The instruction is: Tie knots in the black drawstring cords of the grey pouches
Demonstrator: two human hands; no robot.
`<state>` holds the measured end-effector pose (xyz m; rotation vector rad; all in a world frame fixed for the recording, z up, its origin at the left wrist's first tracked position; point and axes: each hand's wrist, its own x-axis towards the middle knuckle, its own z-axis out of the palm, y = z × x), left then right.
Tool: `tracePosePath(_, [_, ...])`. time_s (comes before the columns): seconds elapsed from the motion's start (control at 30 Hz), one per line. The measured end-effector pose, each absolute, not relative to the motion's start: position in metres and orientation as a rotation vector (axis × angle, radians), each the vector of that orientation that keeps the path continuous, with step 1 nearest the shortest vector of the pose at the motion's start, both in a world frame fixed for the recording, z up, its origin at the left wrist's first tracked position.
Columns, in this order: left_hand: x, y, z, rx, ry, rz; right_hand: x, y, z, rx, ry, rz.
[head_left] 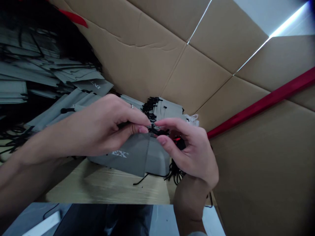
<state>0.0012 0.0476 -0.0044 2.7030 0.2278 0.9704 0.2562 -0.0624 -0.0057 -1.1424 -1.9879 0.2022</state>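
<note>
My left hand [108, 126] reaches in from the left, thumb and forefinger pinched on the black drawstring [159, 132] at the top of a grey pouch. White letters partly show on this grey drawstring pouch [133, 157], which lies flat below my fingers. On the other side, my right hand [194, 150] has its thumb and forefinger apart around the knotted part of the cord. Its other fingers curl behind, partly hidden. Just beyond my fingertips lies a row of grey pouches [169, 109] with bunched black cords.
A large heap of grey pouches [49, 70] with black cords fills the left. Cardboard walls [147, 55] rise behind and at the right, crossed by a red strip [258, 101]. More loose black cords [176, 173] hang near my right wrist, above the pale table edge [110, 193].
</note>
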Motion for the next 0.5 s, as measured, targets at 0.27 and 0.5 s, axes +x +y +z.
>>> tracePosePath(0.27, [0.003,0.047,-0.003,2.624,0.140,0.940,0.261,-0.054,-0.010,-0.995,-1.885,0.224])
tracePosePath(0.5, [0.000,0.049,0.001,2.486,-0.014,0.834,0.271,-0.048,-0.010,-0.809,-1.912,0.391])
